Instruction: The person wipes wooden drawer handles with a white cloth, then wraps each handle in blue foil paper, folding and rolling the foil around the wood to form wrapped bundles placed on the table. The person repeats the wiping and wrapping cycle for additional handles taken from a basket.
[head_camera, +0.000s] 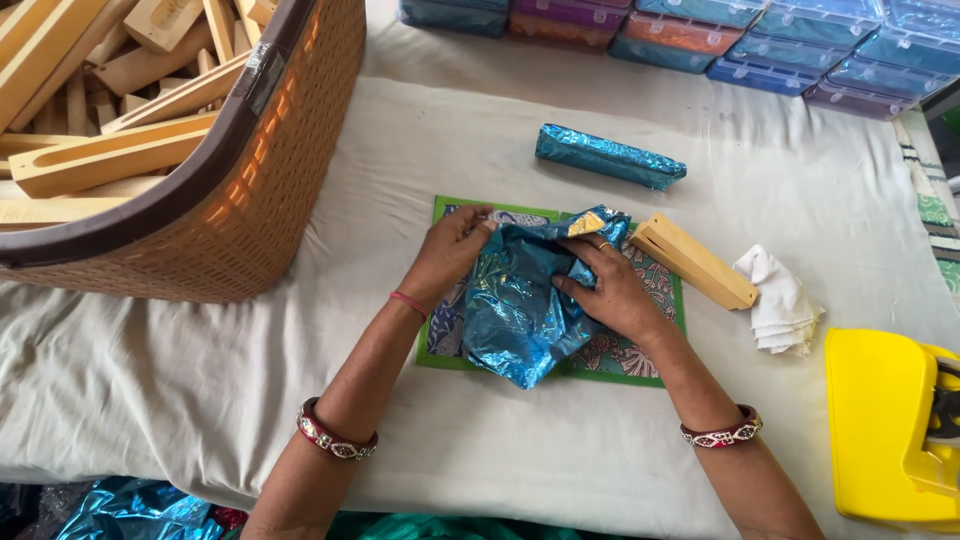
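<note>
A white cloth-covered table (200, 400) fills most of the frame. In the upper left sits a large brown woven plastic basket (290, 170), heaped with pale wooden blocks (110, 155). Along the upper right edge runs a row of coloured plastic boxes (760, 40) in blue, purple and orange. A yellow plastic device (885, 430) sits at the lower right.

At the centre lies a green-bordered patterned mat (620, 355), and on it a crumpled sheet of shiny blue foil wrap (515, 310). The left hand (450, 250) pinches the foil's upper left edge, fingers closed on it. The right hand (610, 290) presses down on the foil's right side, fingers curled into the folds and clamped on it.

Above the mat, centre-upper frame, lies a long block already wrapped in blue foil (608, 157). Just right of the mat rests a bare wooden block (692, 260), tilted diagonally, with a folded white cloth (780, 300) touching its lower end. Both wrists wear red bangles (335, 432).
</note>
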